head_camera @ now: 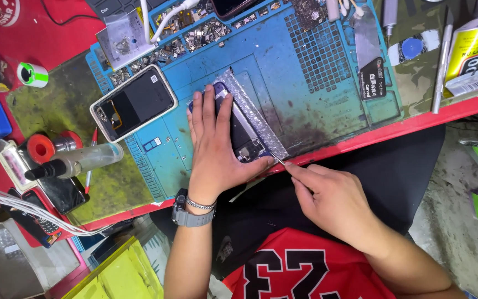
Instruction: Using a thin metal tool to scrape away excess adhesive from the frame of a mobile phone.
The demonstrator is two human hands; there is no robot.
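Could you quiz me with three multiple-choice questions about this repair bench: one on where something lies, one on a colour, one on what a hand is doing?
1. Where does the opened dark smartphone under the left hand lie?
A. on a sheet of clear bubble wrap
B. on the red table edge
C. in a yellow tray

2. What colour is the rubber work mat?
A. green
B. blue
C. white

3. What is the right hand doing?
A. resting open
B. gripping a bottle
C. pinching a thin metal tool at the phone's corner

Answers: 1 A, the wrap shows along the phone's side. 2 B, the mat is blue throughout. 3 C, the fingers close on the tool, whose tip meets the phone.
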